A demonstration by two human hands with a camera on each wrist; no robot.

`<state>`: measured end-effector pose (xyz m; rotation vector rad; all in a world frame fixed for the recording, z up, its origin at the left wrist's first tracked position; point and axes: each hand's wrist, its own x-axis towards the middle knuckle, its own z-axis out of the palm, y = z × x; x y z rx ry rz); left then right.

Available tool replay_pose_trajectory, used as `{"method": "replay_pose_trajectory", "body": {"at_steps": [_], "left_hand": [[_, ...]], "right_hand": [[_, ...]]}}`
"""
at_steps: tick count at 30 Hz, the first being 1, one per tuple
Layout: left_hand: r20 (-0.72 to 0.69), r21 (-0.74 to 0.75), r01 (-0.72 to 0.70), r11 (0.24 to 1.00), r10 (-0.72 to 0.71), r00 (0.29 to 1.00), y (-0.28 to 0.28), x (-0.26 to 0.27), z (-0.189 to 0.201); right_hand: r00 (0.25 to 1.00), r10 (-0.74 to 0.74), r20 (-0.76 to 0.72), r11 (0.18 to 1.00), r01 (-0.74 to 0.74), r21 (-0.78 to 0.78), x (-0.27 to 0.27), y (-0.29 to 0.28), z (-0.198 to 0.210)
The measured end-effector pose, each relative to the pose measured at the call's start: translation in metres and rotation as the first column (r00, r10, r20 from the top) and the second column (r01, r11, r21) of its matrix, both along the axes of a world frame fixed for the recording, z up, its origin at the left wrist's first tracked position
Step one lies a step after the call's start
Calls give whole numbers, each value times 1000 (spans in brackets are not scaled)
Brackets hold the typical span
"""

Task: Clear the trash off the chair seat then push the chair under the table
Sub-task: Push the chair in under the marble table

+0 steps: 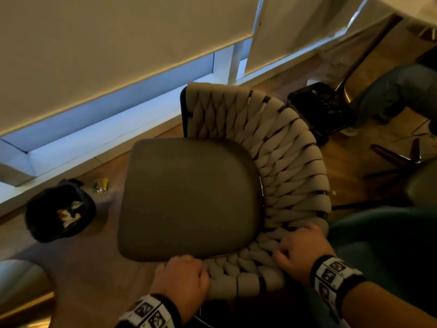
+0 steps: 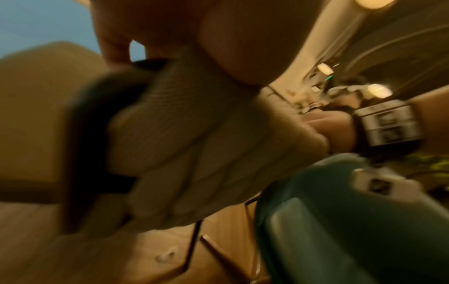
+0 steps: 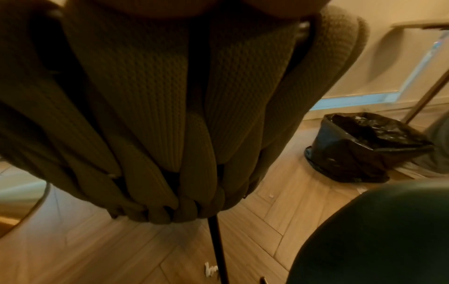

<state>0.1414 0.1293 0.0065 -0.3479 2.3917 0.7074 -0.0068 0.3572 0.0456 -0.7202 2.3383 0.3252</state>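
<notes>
Seat (image 1: 189, 195) was bare; trash bag (image 1: 60, 211) lay at nine o'clock. Your left hand (image 1: 182, 278) and right hand (image 1: 300, 249) both clutched woven backrest (image 1: 279, 162). Judged: you needed even pressure, steering toward table (image 1: 402, 5) at one o'clock.

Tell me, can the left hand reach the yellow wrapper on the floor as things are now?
Probably not: the left hand grips the woven chair back, and the seat lies between it and the yellow wrapper.
</notes>
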Motion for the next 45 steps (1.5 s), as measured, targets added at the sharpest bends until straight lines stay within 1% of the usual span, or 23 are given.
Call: {"method": "replay_pose_trajectory", "body": {"at_steps": [2,3,4,6,8,10,12,14,16,21,24,27,32,35,37,38,39,40,41,42,43,44,45], "left_hand": [[-13,-38,45,998,-45,999,24,0,1],[-23,-93,73,993,-75,997,35,-1,1],[-49,-150,79,986,-87,995,43,0,0],[-120,-209,40,977,-66,991,48,2,1],[-132,-211,43,977,-72,989,46,5,1],[-89,-207,56,977,-76,993,45,6,1],[-12,-188,100,977,-104,995,44,8,2],[18,-174,113,978,-111,994,43,2,5],[7,-165,132,977,-133,991,41,0,5],[-83,-223,132,966,-154,985,42,2,8],[-109,-259,118,959,-150,983,21,25,4],[-99,-289,110,951,-144,985,-12,69,3],[-55,-334,88,939,-113,992,-49,140,10],[-32,-318,46,947,-60,998,-61,176,12],[-4,-323,-11,946,10,1000,-66,194,14],[1,-338,-53,940,57,998,-67,200,14],[2,-357,-94,929,101,995,-65,205,15],[2,-370,-129,920,140,990,-62,209,16],[-7,-372,-162,914,172,985,-57,208,18],[-19,-355,-184,917,189,982,-51,205,19],[-25,-319,-187,929,189,982,-45,201,19],[-14,-275,-169,946,172,985,-38,199,19],[-1,-244,-145,959,149,989,-33,196,18]], "right_hand": [[999,12,-49,1000,-12,9,-2,7,-10],[998,23,-62,1000,-22,17,-2,9,-13],[996,43,-72,999,-42,11,-1,9,-14],[993,72,-90,997,-73,-9,-1,9,-15],[992,80,-93,997,-81,-12,0,11,-15],[993,80,-89,996,-82,-22,2,13,-14],[993,83,-79,996,-85,-25,4,14,-14],[991,83,-102,995,-89,-51,0,15,-15],[992,84,-99,995,-89,-51,-1,18,-17],[995,55,-80,997,-59,-39,2,12,-12],[999,52,-14,998,-53,-46,33,-2,-13],[994,28,103,997,-21,-72,89,-22,-17],[986,44,163,995,-28,-98,167,-55,-20],[964,103,244,993,-86,-80,187,-74,-16],[924,143,355,989,-122,-80,190,-85,-10],[903,111,415,992,-75,-102,183,-89,-6],[891,55,450,989,15,-150,172,-93,-2],[906,6,424,968,100,-229,155,-95,-1],[946,-46,321,934,155,-323,132,-95,-3],[983,-108,151,896,162,-414,104,-96,-3],[986,-168,-10,875,145,-462,76,-96,-5],[970,-216,-110,881,145,-451,50,-93,-5],[958,-251,-140,907,182,-380,31,-89,-6]]}}
